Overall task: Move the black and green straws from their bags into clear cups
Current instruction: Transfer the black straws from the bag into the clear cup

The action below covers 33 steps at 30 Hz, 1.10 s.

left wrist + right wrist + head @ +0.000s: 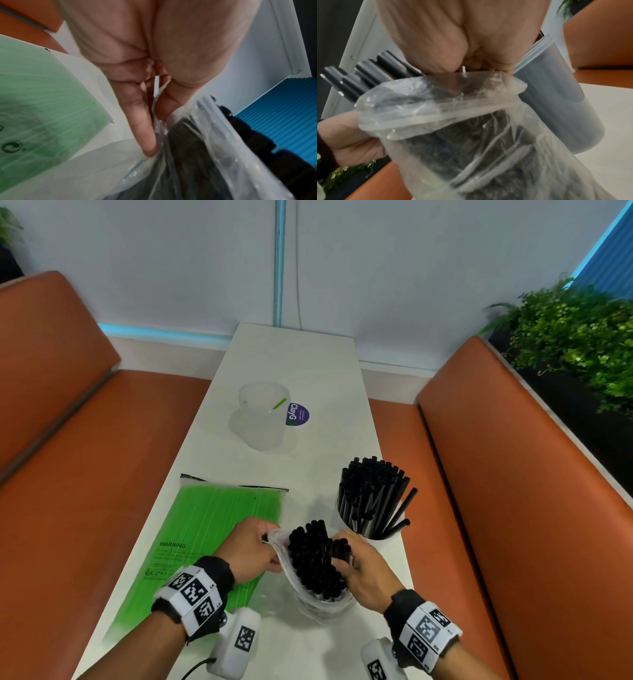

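Observation:
A clear plastic bag full of black straws stands upright at the near middle of the table. My left hand pinches the bag's rim on its left side; the left wrist view shows the film between thumb and finger. My right hand reaches into the bag's mouth, its fingers curled round a bunch of black straws. Just behind stands a clear cup filled with black straws. Farther back, a second clear cup holds one green straw. The green straws' bag lies flat on the left.
The narrow white table runs to the wall between two orange benches. A purple round sticker lies beside the far cup. Green plants stand behind the right bench.

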Tool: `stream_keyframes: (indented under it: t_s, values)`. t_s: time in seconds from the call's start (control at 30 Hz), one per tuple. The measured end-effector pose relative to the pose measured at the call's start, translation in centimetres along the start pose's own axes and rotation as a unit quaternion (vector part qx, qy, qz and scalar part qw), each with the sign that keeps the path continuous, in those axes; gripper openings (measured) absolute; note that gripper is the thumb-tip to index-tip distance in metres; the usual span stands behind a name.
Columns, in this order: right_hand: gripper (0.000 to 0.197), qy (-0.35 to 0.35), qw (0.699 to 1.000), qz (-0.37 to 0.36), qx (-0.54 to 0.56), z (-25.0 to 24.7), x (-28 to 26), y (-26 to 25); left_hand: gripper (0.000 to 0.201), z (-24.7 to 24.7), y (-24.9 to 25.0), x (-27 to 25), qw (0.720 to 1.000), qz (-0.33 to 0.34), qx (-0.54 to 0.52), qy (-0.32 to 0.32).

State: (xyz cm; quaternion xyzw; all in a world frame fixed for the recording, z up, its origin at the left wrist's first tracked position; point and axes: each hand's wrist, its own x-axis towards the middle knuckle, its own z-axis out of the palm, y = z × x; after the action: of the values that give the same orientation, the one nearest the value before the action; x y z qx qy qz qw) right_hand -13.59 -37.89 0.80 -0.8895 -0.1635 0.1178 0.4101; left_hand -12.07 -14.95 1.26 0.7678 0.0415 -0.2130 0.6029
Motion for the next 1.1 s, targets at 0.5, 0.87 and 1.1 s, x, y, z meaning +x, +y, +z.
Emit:
stream_keyframes:
  t_s: [0.5,0.87,1.1]
  values:
    - [0.022,0.211,0.953,-0.059,0.21,-15.5,-2.1,-6.7,0.027,-0.4,0.0,-0.8,0.999,0.006,0.045,0.015]
    - [0.013,0.264,0.956,-0.024,0.124,-13.7,3.3,-1.4,0.019,0.0,-0.3,-0.7,0.999,0.002,0.044,0.028]
    - [0.056,0.208,0.966,0.133,-0.08,-8.2,4.4,4.5,0.017,0.1,-0.5,-0.9,0.999,-0.007,0.024,0.028]
